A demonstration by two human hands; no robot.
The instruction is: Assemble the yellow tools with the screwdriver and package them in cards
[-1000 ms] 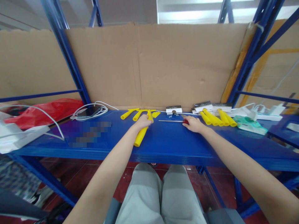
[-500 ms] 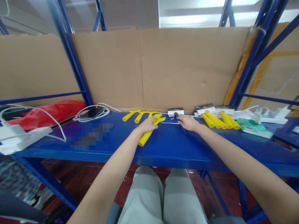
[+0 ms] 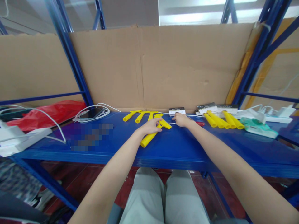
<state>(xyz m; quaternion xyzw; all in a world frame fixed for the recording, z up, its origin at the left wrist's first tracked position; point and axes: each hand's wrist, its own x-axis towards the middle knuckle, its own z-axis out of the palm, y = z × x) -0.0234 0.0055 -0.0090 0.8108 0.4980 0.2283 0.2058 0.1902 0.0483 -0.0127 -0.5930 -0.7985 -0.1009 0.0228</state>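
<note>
My left hand (image 3: 150, 126) is closed around a yellow plastic scraper handle (image 3: 149, 139), whose wide flat head points right. Just to the right, my right hand (image 3: 181, 119) is low over the table with its fingers pinched together; whatever is between the fingertips is too small to make out. A screwdriver with a red handle (image 3: 200, 123) lies partly hidden under that hand. Behind the fingers stands a small black-and-white box (image 3: 177, 110). More yellow scraper handles (image 3: 139, 117) lie to the left of my left hand.
On the right, several yellow scrapers (image 3: 230, 119) lean on black-and-white boxes (image 3: 206, 107), beside a green-and-white packet (image 3: 259, 127). A coiled white cable (image 3: 93, 113), red bag (image 3: 53, 113) and power strip (image 3: 25, 141) are left. Cardboard (image 3: 173, 68) walls the back of the blue table (image 3: 182, 146).
The scraper in my left hand has turned so its flat head shows. My right hand has shifted slightly left and its fingers have drawn together; the red screwdriver handle shows more.
</note>
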